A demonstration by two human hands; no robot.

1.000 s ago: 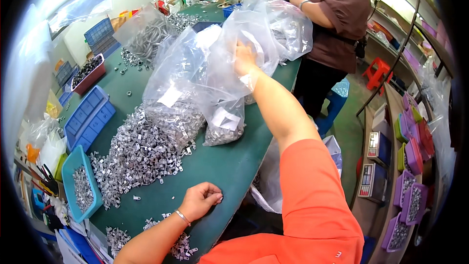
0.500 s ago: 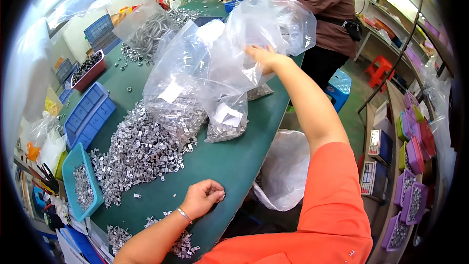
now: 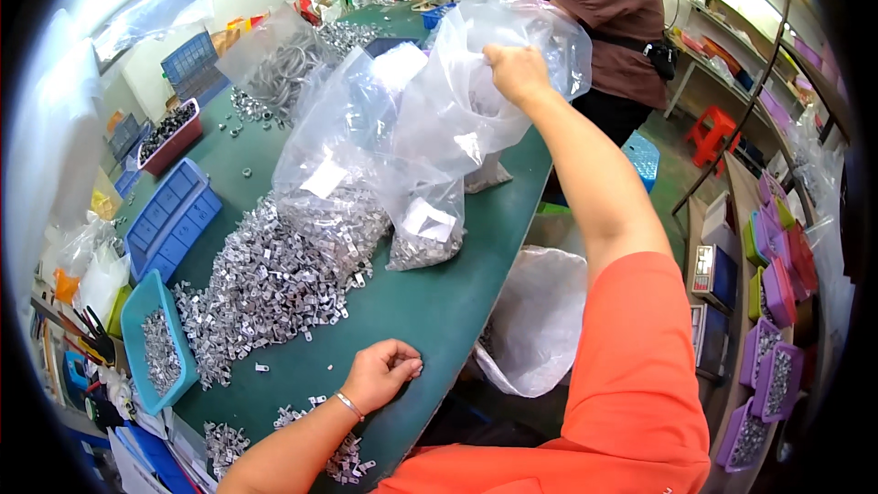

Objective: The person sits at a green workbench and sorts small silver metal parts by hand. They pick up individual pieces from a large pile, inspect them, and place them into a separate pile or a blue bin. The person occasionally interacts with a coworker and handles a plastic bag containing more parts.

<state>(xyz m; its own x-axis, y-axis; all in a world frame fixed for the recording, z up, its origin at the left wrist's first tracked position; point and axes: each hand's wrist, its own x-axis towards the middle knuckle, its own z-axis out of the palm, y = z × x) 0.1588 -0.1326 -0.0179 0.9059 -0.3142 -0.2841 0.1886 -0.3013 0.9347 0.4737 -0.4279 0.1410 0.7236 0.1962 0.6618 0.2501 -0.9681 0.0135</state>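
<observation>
Right hand fingers closed on the top of a clear plastic bag, arm stretched out over the green worktop. The bag hangs to the worktop, small metal parts and a white slip in its bottom. Left hand fingers curled shut, resting on the worktop near its front edge, holding nothing visible. Big heap of metal clips lies left of the bag. Teal tray beside the heap. Another person stands at the far end.
</observation>
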